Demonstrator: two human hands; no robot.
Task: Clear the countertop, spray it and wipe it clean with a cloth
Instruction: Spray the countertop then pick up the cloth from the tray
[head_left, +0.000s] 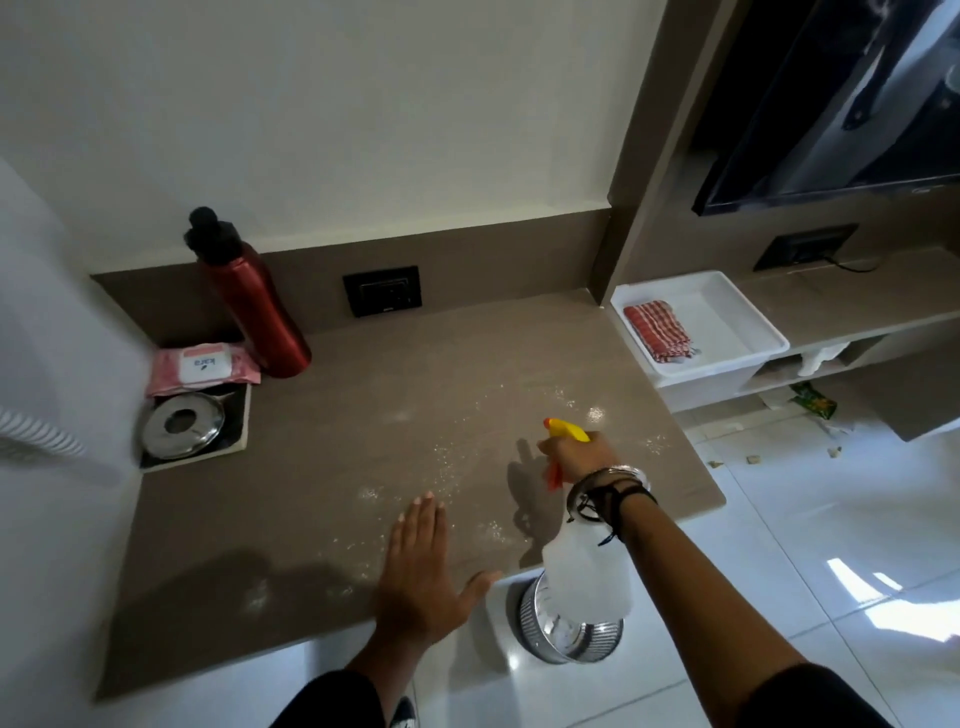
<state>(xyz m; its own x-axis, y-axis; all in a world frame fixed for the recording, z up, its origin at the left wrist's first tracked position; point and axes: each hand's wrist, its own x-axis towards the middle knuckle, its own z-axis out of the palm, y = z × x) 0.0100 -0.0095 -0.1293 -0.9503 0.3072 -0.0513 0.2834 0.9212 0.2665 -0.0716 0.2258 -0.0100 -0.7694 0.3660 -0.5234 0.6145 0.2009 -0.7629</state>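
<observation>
2 hands over the countertop (322, 519): right hand (579, 457) wrapped around spray bottle (587, 566), upright axis, nozzle pointing left; left hand (421, 577) flat, fingers together, thumb spread.

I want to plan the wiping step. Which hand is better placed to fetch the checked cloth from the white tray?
Left, probably. The left hand lies flat and empty on the countertop; the right hand grips the spray bottle. However, the cloth in the white tray lies to the right.
</observation>
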